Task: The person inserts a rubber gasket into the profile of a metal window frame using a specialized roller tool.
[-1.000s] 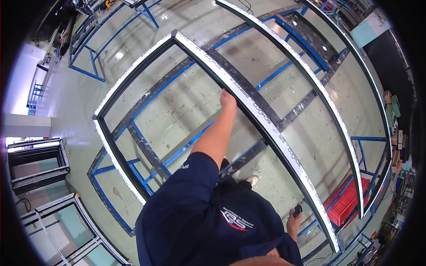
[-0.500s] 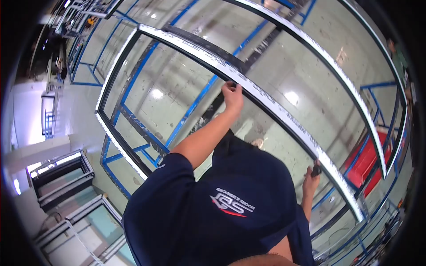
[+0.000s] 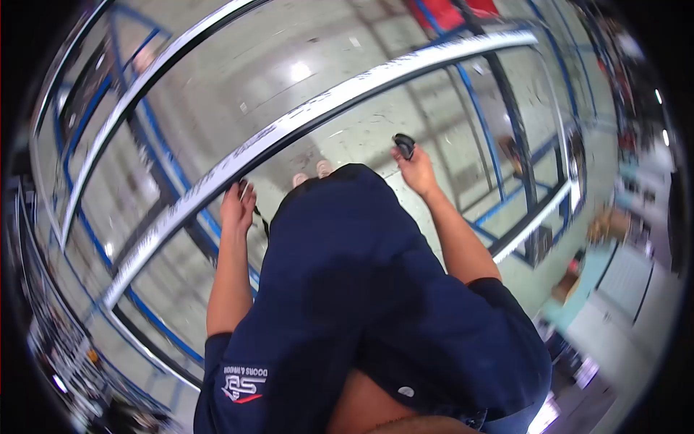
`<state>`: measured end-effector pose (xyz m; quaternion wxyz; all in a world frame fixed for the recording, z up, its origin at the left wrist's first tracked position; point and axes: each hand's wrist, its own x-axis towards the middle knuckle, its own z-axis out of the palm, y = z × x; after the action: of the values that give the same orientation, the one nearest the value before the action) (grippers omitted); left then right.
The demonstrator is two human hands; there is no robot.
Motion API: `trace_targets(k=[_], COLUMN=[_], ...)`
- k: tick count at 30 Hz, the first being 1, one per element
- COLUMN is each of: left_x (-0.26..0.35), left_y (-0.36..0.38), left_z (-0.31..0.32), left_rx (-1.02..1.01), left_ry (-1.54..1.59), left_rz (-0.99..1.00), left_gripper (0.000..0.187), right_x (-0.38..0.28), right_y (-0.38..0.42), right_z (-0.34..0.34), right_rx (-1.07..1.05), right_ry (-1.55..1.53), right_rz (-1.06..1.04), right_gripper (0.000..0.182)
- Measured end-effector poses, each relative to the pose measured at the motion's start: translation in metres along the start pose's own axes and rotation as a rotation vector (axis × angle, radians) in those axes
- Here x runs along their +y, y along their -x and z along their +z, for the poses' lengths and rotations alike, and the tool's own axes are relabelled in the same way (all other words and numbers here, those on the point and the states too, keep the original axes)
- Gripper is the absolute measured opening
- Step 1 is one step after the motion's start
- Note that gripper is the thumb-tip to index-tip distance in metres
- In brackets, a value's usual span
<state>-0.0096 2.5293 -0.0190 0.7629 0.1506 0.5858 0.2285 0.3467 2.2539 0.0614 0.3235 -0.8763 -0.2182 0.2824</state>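
A large window or door frame (image 3: 318, 101), white on top with a black inner edge, lies around my body on blue stands. At its inner edge on the left, my left hand (image 3: 235, 208) has its fingers curled around a thin black strip (image 3: 260, 218), whose loose end dangles beside the wrist. Out in the opening of the frame, apart from the rail, is my right hand (image 3: 416, 170). It is closed on a small rounded black tool (image 3: 404, 146), partly hidden by the fingers.
Another long frame (image 3: 130, 90) runs past on the upper left. Blue stand legs (image 3: 477, 123) rise under the frame on the right. A red object (image 3: 473, 9) sits at the top. Beyond the right side stands a pale cabinet (image 3: 614, 289).
The view has swung round, so the frame now slants the other way. My right hand, earlier at the rail with the black tool, is now away from it; my left hand remains by the edge.
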Motion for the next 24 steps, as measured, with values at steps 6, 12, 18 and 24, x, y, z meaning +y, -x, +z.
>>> trace_targets(k=[6, 12, 18, 24], left_x=[0.003, -0.012, -0.043, -0.113], left_y=[-0.007, 0.039, 0.077, 0.111], left_z=[0.017, 0.119, 0.270, 0.403], left_rx=[-0.009, -0.392, -0.734, -0.736], left_ry=[-0.135, -0.740, -0.922, -1.102], left_rz=[-0.061, -0.063, 0.059, 0.292], left_gripper=[0.033, 0.029, 0.026, 0.026], right_x=[0.014, 0.031, 0.086, 0.179], right_y=[0.096, 0.092, 0.042, -0.004], right_z=[-0.022, -0.038, -0.084, -0.177], right_rx=[0.149, 0.231, 0.383, 0.607], right_ry=[-0.101, -0.231, -0.335, -0.423], right_rz=[0.266, 0.329, 0.253, 0.455], right_gripper=[0.040, 0.039, 0.038, 0.041])
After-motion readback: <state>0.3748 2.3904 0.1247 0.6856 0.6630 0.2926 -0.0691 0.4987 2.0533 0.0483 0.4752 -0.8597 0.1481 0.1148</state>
